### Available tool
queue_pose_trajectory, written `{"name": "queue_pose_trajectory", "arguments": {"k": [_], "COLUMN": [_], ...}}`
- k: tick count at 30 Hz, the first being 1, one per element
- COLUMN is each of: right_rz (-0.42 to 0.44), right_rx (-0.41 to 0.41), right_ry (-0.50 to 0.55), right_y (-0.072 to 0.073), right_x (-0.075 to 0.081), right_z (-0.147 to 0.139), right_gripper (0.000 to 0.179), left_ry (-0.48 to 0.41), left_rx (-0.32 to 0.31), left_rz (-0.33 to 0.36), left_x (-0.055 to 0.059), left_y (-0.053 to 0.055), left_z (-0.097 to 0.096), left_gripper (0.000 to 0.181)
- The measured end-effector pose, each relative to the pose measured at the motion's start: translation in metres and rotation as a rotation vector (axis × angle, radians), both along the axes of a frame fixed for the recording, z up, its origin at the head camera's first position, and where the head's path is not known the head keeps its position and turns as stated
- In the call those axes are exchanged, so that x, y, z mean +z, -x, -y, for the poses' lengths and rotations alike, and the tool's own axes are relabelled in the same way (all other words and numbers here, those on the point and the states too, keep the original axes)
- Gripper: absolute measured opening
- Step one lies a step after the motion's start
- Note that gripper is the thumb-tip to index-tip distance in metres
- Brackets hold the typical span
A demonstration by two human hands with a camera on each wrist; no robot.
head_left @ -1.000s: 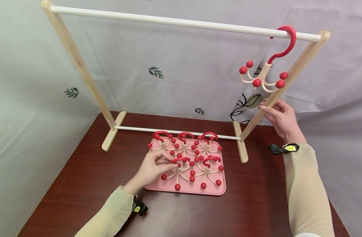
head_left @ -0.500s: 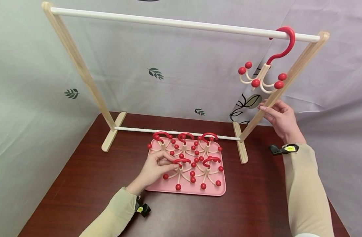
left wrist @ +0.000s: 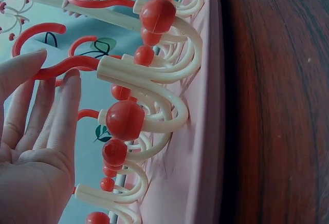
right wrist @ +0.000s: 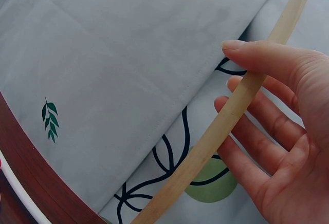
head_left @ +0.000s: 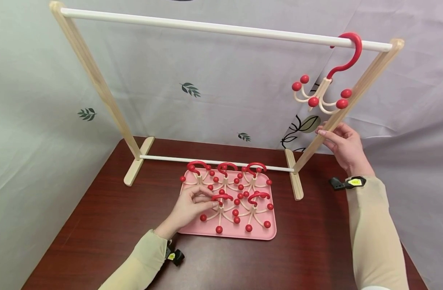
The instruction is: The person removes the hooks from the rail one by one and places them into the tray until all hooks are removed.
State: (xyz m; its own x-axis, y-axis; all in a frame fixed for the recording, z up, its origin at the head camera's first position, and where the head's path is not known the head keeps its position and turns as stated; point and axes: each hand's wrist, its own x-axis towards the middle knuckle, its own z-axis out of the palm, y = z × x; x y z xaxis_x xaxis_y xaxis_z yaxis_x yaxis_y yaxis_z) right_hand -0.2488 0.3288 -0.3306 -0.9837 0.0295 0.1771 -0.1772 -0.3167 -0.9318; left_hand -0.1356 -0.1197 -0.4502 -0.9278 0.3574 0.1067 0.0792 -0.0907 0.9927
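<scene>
My left hand [head_left: 190, 204] pinches the red hook of the front-left multi-arm hanger [left wrist: 128, 75] between thumb and fingers. Its cream arms, tipped with red balls, spread close over the pink tray [head_left: 186, 230]. Several matching hangers stand upright on the tray behind and beside it, such as the front-right one [head_left: 254, 209]. My right hand [head_left: 346, 147] holds the rack's right wooden post [right wrist: 205, 154], thumb on the near side and fingers behind. Above it, another hanger [head_left: 322, 90] hangs by its red hook from the white top rod [head_left: 192, 25].
The rack's left post [head_left: 98, 82] stands at the back left on a wooden foot [head_left: 139, 161]. A white lower bar [head_left: 170, 159] runs just behind the tray. Patterned cloth [head_left: 221, 100] backs the dark red table [head_left: 98, 217].
My left hand has shifted slightly to the right, and the hanger it pinches has moved a little with it. My right hand stays on the post.
</scene>
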Motion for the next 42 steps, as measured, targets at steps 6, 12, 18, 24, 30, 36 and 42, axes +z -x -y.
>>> {"name": "queue_pose_trajectory", "arguments": {"k": [6, 12, 18, 24, 30, 36, 42], "right_rz": [0.003, -0.01, -0.014, -0.004, -0.005, -0.013, -0.011], "right_rx": [-0.003, 0.011, 0.018, 0.013, 0.013, 0.016, 0.018], "right_ry": [-0.003, 0.009, 0.013, 0.009, 0.005, 0.002, 0.015], "right_y": [0.0, 0.0, 0.001, 0.0, 0.0, 0.0, -0.001], "right_x": [0.0, 0.0, 0.0, 0.0, 0.001, 0.002, 0.002], "right_z": [0.0, 0.0, -0.001, -0.001, 0.0, 0.0, 0.0], "right_gripper": [0.026, 0.025, 0.025, 0.026, 0.025, 0.026, 0.026], "left_ry": [0.056, 0.076, 0.071, -0.029, -0.087, -0.161, -0.185], "left_rx": [-0.047, -0.017, 0.077, 0.094, 0.061, 0.032, -0.011], "left_rz": [-0.066, -0.138, -0.241, -0.367, -0.421, -0.465, -0.506], "left_x": [0.009, 0.031, 0.063, 0.1, 0.134, 0.176, 0.218], "left_y": [0.003, 0.014, 0.029, 0.045, 0.056, 0.056, 0.05], "left_z": [0.004, 0.004, -0.003, -0.016, -0.035, -0.063, -0.092], "left_gripper": [0.044, 0.046, 0.043, 0.043, 0.043, 0.043, 0.043]}}
